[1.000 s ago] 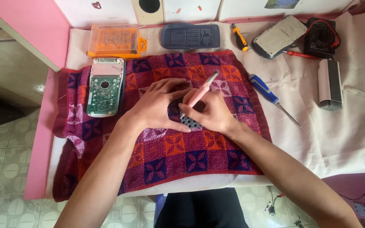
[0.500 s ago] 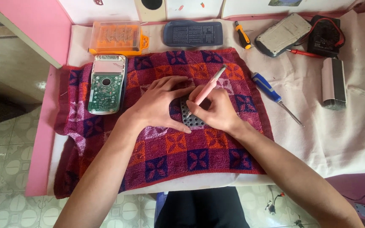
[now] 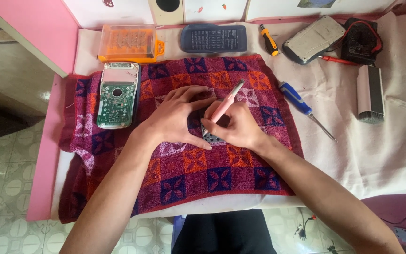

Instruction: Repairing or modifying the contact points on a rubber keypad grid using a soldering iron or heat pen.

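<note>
At the middle of the patterned towel point(image 3: 184, 169) lies a small dark keypad piece point(image 3: 207, 135) studded with pale buttons, mostly hidden under both hands. The right hand point(image 3: 238, 127) is curled around a pink-handled tool point(image 3: 225, 104), pinching it like a pen, its tip down on the piece and its grey end slanting toward one o'clock. The left hand point(image 3: 177, 117) lies flat with fingers spread, pressing on the piece from nine o'clock.

At ten o'clock from the piece, an opened calculator body point(image 3: 117, 94) rests on the towel, green circuit board facing up. Beyond it sits an orange bit case point(image 3: 128, 43). At twelve o'clock lies a dark blue cover point(image 3: 214, 37), and beside that a short yellow-and-black screwdriver point(image 3: 269, 40). At two o'clock a blue-handled screwdriver point(image 3: 301, 104) rests on the pale cloth point(image 3: 377, 150), with a grey device point(image 3: 313, 38), a black multimeter point(image 3: 362, 41) and a pink-and-grey box point(image 3: 370, 93) farther out.
</note>
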